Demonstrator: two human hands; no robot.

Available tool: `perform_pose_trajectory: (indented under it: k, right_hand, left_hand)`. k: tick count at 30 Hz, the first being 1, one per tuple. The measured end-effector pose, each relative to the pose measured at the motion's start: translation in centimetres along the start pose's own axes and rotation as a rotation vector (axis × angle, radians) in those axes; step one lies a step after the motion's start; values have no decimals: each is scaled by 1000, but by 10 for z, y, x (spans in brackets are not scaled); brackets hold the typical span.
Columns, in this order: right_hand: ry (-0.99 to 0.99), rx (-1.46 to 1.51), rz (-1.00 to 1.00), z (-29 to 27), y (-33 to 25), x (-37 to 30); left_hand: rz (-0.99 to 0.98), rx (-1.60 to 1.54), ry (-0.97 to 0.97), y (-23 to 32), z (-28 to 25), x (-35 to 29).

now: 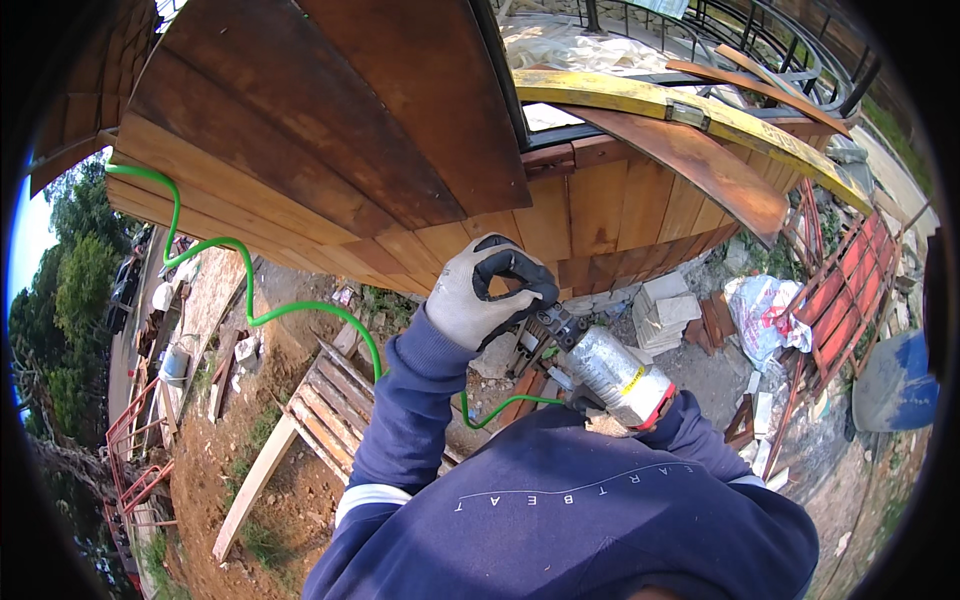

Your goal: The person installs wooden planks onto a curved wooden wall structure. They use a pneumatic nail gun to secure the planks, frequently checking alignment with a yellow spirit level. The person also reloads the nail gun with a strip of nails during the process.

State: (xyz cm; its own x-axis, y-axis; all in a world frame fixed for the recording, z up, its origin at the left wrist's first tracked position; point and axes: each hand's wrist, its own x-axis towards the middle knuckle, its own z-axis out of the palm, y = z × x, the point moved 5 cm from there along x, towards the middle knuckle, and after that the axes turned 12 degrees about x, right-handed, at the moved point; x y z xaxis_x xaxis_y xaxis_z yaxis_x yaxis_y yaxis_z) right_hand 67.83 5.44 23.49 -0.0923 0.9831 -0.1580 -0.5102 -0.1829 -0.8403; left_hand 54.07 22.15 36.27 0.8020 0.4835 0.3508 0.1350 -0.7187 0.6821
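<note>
My left hand (482, 293) wears a grey and black work glove and is raised in front of the wooden wall (598, 205). Its thumb and fingers curl round to meet in a ring; whatever they may pinch is too small or hidden to make out. Close beside it is a nail gun (618, 372) with a silver body and a red end cap, its nose toward the left hand. My right hand (606, 426) grips the nail gun from below, mostly hidden behind the tool. A green air hose (248, 285) loops in from the left toward the tool.
A yellow spirit level (620, 92) and loose boards (690, 160) lie along the wall top. Below are a slatted wooden pallet (335, 405), stacked pale tiles (662, 312), a plastic bag (762, 318), a red metal frame (850, 295) and a blue barrel (895, 385).
</note>
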Motion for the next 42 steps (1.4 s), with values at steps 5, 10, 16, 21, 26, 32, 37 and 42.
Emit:
perform_pose_trajectory:
  k: [5,10,16,21,26,32,37,42]
  right_hand:
    - [13,142,-57,-10,14,6]
    - [-37,320,-36,-14,22,6]
    - [-30,-336,-294,-12,9,0]
    - [40,-1194,-686,-27,40,18]
    - [74,-1167,-653,-33,65,35]
    - [-253,-342,-196,11,-17,-3]
    - [-65,-636,-409,-12,-37,-10]
    - [-66,-532,-507,16,-76,-23]
  left_hand:
    - [-137,-381,-111,-6,11,-3]
    - [-86,-539,-363,-26,30,-7]
    - [-117,-723,-367,-36,60,-14]
    - [-28,-355,-98,-36,77,-25]
    - [-274,56,136,-39,92,-22]
    - [-223,102,147,-25,65,-29]
    - [-106,158,66,-22,63,-42]
    - [-99,128,91,-39,75,-52]
